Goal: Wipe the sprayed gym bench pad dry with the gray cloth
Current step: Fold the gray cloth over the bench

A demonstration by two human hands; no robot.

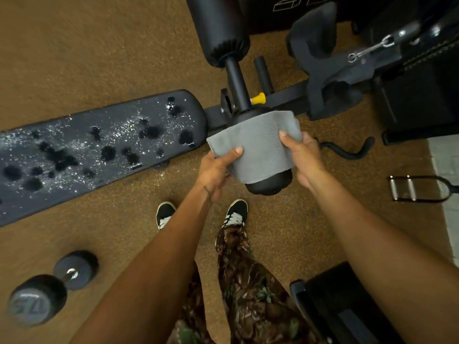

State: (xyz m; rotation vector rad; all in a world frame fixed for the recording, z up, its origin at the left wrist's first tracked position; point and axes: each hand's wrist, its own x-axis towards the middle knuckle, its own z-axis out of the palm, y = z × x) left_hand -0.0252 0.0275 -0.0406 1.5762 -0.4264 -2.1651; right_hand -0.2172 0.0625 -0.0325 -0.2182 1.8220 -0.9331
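The long dark bench pad (82, 155) runs from the left edge to the middle, speckled with wet droplets and dark spray blotches. The gray cloth (258, 145) is draped over a black foam roller (270, 184) just right of the pad's end. My left hand (218, 167) pinches the cloth's near left edge. My right hand (303, 157) grips its right edge. Both hands hold the cloth spread flat, apart from the wet pad.
A dumbbell (49, 289) lies on the brown floor at lower left. The bench frame with a yellow knob (258, 98) and another roller (218, 28) stands behind. A curved hook (347, 150) and a metal handle (417, 188) lie to the right. My shoes (236, 212) stand below the cloth.
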